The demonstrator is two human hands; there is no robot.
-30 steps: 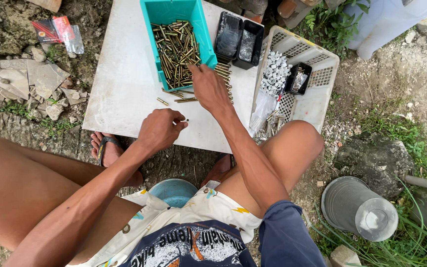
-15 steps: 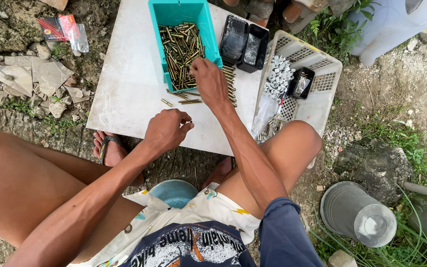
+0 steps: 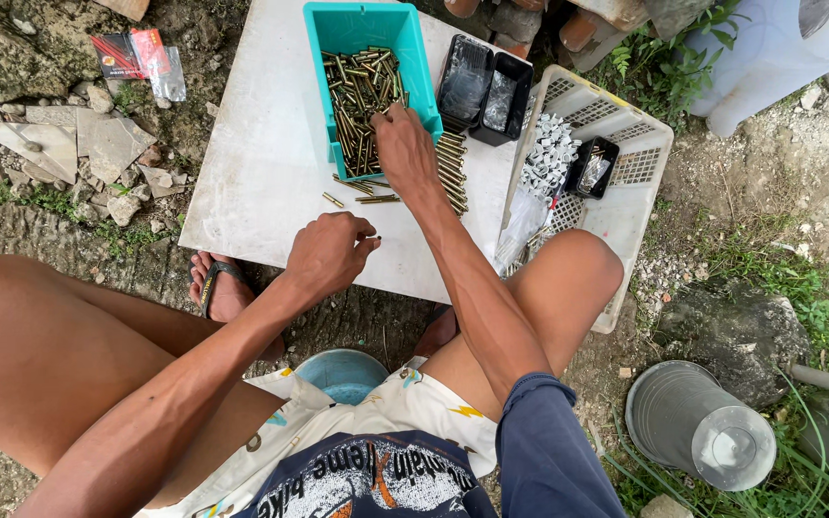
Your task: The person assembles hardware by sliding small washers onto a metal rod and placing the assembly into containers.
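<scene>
My right hand reaches into the teal bin on the white board, fingers pinching brass casings. My left hand, just below the bin, is clenched around one small piece.

Soft, even daylight fills the scene, bright with no hard shadows. The white table is pale and slightly washed out. Focus is sharp in the centre; wide-angle stretching bends the edges, and the shirt looms large.

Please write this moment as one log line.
left hand: pinching small piece over white board | right hand: reaching into teal bin of brass pins
</scene>
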